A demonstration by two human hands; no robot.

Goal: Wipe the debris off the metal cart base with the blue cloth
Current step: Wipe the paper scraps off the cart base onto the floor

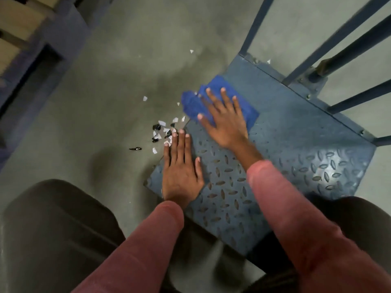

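The metal cart base point(296, 149) is a blue-grey tread plate lying low over the floor. A folded blue cloth point(196, 104) lies at its left edge, partly overhanging the floor. My right hand point(224, 119) presses flat on the cloth with straight, spread fingers. My left hand point(182, 166) rests flat on the plate's left edge, its fingertips reaching the debris. Several white and black scraps of debris point(163, 132) lie on the concrete floor just off that edge. A few specks point(262, 61) sit at the plate's far corner.
Dark metal bars of the cart frame point(347, 56) rise along the plate's far right side. Blue shelving point(40, 66) stands at the upper left. My knees in dark trousers point(53, 229) fill the bottom corners. Grey concrete floor point(127, 70) surrounds the cart.
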